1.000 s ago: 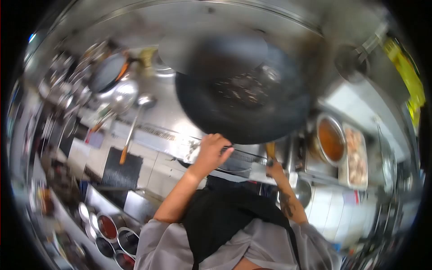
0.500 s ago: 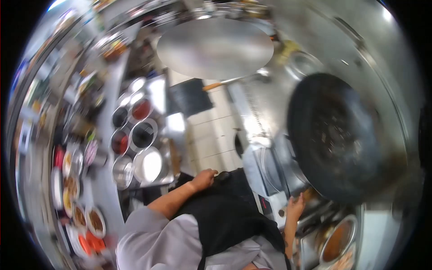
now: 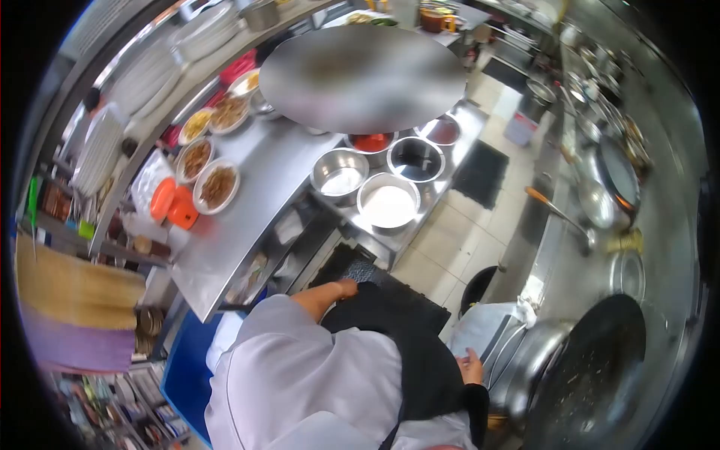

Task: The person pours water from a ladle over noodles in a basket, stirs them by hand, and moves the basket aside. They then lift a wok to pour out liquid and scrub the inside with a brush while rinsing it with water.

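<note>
My left hand [image 3: 346,288] is at the front of the black apron [image 3: 367,337], its fingers curled; anything inside them is hidden. My right hand [image 3: 471,367] hangs beside the apron with its fingers loosely apart and nothing visible in them. It is nearest to a cloth-draped metal edge [image 3: 480,326] and a round steel pot [image 3: 532,367] at the cooking range. Beyond that, the large black wok [image 3: 592,382] leans at the lower right.
Steel pots, including one with white contents [image 3: 388,201], stand on the prep table ahead. Plates of food [image 3: 217,186] and orange-red containers [image 3: 172,206] sit on the left counter [image 3: 259,176]. A ladle [image 3: 562,216] lies along the range. A blue bin [image 3: 187,375] is at lower left.
My view has swung left, bringing the left counter and blue bin into fuller view. My right hand has come away from the range front to beside the apron. My left hand stays near the apron.
</note>
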Available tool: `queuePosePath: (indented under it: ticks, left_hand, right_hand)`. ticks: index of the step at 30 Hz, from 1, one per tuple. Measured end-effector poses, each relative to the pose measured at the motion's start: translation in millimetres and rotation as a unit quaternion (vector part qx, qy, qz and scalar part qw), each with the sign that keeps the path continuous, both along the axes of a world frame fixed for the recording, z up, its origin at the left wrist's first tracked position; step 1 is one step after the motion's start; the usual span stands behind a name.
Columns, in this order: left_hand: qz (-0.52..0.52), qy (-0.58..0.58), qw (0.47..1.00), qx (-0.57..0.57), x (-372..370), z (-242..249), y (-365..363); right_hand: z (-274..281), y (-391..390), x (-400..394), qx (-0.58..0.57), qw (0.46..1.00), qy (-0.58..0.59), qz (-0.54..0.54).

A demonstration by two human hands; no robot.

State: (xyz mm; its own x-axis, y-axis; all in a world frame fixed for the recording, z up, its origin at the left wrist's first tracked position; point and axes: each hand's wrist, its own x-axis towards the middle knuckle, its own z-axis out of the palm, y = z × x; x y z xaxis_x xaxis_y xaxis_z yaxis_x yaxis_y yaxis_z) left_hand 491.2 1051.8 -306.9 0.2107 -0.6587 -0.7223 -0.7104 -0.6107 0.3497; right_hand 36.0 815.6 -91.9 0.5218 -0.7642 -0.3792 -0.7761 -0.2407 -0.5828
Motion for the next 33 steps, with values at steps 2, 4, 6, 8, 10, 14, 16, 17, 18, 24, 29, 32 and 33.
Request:
queuePosePath:
  ticks: [2,4,6,8,10,14,16,17,18,24,29,32,33]
  left_hand:
    - [-0.007,0.002,1.0,-0.005,-3.4,-12.2,4.9]
    - [0.055,0.013,0.998,-0.009,1.0,1.3,4.7]
    - [0.045,0.006,0.998,-0.036,13.3,19.2,10.7]
    - [0.054,0.006,0.996,-0.067,21.5,23.2,15.7]
    - [0.091,0.012,0.991,-0.099,33.2,7.7,29.4]
    - [0.106,0.024,0.992,-0.058,49.6,21.2,46.3]
    - [0.124,0.047,0.989,-0.071,56.0,49.4,54.8]
    - [0.134,0.06,0.987,-0.067,59.4,41.5,59.1]
    - [0.142,0.071,0.985,-0.064,65.2,37.9,60.7]
    - [0.154,0.104,0.979,-0.079,105.0,68.1,65.0]
    - [0.066,0.068,0.99,-0.103,129.9,38.4,66.9]
    - [-0.027,0.05,0.997,-0.06,147.5,11.1,62.9]
    - [-0.04,0.054,0.997,-0.03,150.7,13.7,54.0]
  right_hand:
    - [-24.0,1.6,-9.5,0.053,0.994,0.074,0.053]
    - [-32.5,2.7,-21.5,0.116,0.987,0.099,0.042]
    - [-31.3,4.1,-30.6,0.149,0.982,0.113,0.014]
    - [-28.3,9.4,-36.1,0.166,0.978,0.124,-0.013]
    - [-22.2,13.4,-37.4,0.179,0.973,0.137,-0.041]
    - [-15.6,27.4,-30.4,0.19,0.967,0.148,-0.081]
    - [-14.9,36.1,-21.6,0.195,0.965,0.149,-0.091]
    - [-12.7,42.0,-17.9,0.197,0.964,0.15,-0.094]
    - [-12.0,46.6,-12.6,0.2,0.964,0.149,-0.097]
    - [-9.7,75.9,31.9,0.204,0.965,0.126,-0.102]
    - [-9.2,95.2,68.8,0.207,0.966,0.105,-0.111]
    - [-9.5,103.8,80.0,0.212,0.965,0.109,-0.107]
    - [-11.1,106.4,81.6,0.214,0.965,0.113,-0.099]
